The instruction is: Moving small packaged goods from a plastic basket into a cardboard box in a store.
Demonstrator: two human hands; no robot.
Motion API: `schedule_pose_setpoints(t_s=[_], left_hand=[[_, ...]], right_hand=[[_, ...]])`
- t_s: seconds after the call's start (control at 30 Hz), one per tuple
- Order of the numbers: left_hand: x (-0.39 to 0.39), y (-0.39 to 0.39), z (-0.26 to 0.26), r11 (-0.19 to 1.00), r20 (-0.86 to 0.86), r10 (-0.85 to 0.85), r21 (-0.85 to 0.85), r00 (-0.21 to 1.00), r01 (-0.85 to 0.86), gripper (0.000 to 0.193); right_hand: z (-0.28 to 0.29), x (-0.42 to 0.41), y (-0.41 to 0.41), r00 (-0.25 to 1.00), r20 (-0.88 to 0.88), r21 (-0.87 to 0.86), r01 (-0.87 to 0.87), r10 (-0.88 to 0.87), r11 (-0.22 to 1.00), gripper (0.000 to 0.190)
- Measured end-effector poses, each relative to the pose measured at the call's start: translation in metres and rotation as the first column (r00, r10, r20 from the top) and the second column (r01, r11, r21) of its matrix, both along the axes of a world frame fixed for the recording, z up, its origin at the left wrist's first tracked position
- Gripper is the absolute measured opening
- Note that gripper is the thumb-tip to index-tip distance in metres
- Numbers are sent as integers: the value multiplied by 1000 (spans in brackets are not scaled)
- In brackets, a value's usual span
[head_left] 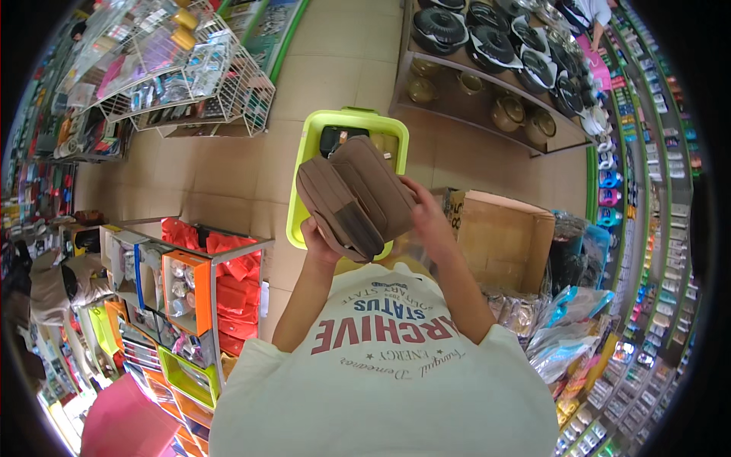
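Note:
Above a lime-green plastic bin (pixel 304 165) I hold brown zippered bags, apparently two pressed together; the overlap makes the number unsure. My left hand (pixel 320 243) grips the lower left side of the nearer bag (pixel 334 200), beside its dark end panel. On the right, my right hand (pixel 425 214) grasps the edge of the bag with a front pocket (pixel 377 185). Inside the bin lie a black pouch (pixel 337 139) and a tan item (pixel 387 145), both partly hidden by the bags.
An open cardboard box (pixel 502 240) stands to the right, near plastic-wrapped goods (pixel 565 337). Black lidded pots (pixel 440 28) fill a shelf at the upper right. Wire baskets (pixel 251 103) stand upper left; a metal rack (pixel 212 308) holds red packages. A person (pixel 597 17) is at the far upper right.

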State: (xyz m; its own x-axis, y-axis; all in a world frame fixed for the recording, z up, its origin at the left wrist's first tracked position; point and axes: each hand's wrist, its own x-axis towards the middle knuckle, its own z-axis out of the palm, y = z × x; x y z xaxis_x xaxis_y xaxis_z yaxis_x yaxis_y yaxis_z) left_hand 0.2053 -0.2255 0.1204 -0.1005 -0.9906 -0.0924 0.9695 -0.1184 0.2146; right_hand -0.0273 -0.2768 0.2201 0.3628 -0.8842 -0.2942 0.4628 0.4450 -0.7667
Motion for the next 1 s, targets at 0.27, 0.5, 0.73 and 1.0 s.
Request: schedule_pose_setpoints(t_s=[0.27,0.5,0.73,1.0], left_hand=[[28,47,32,975,393,-206,156,896,156,74],[16,56,87,920,529,-235,392,815,11,66],[18,74,75,909,424,-238,414,874,47,68],[31,73,78,894,466,-151,441,872,-80,65]], right_hand=[[1,18,13,695,-697,-100,-339,177,935,78],[-12,27,32,832,-551,-86,-133,64,987,69],[-16,23,36,970,-229,106,-59,82,993,67],[-21,15,40,999,10,195,-38,37,980,58]])
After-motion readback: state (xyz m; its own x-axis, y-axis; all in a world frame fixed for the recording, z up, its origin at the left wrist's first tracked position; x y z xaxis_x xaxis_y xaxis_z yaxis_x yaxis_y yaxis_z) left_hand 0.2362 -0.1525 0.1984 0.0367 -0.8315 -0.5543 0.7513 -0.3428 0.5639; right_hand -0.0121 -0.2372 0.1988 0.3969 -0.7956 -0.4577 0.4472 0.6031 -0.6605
